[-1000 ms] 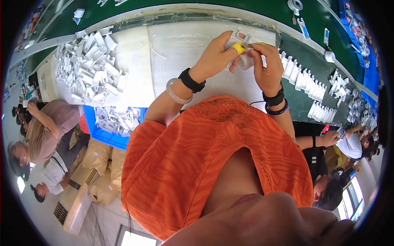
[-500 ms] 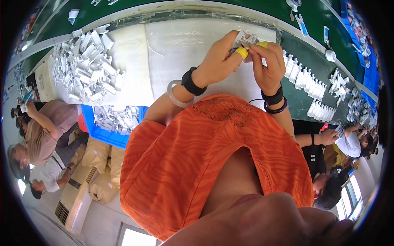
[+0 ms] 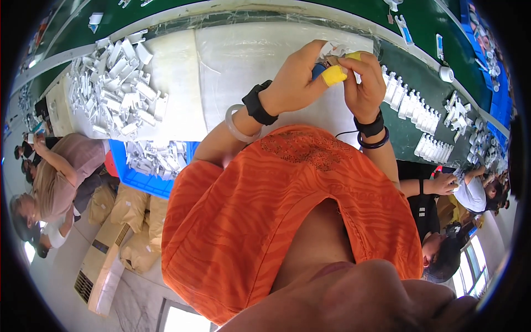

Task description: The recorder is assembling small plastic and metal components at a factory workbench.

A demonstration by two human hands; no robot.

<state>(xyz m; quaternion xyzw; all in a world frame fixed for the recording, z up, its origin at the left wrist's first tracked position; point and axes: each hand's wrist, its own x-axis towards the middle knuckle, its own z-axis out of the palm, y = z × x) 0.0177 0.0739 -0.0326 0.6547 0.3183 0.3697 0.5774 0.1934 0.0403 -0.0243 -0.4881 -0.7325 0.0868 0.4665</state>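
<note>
Above the white padded sheet, my left hand (image 3: 296, 78) is closed around a small white plastic part (image 3: 333, 48). Yellow tape wraps its thumb, which lies across the near side of the part. My right hand (image 3: 364, 87) pinches at the same part from the right, its fingertips touching my left thumb; yellow tape covers one of its fingers too. A bit of blue shows beneath the left thumb, too hidden to name. Most of the part is covered by my fingers, and what my right fingertips grip cannot be made out.
A pile of loose white plastic parts (image 3: 119, 83) lies left, above a blue bin (image 3: 152, 185) of similar parts. White parts (image 3: 412, 105) stand in rows on the green mat at right. A green conveyor (image 3: 232, 4) runs beyond the bench. Co-workers sit on both sides.
My left thumb has shifted to the right, over the part and against my right fingertips, with more of its yellow tape showing. Both hands otherwise keep their place.
</note>
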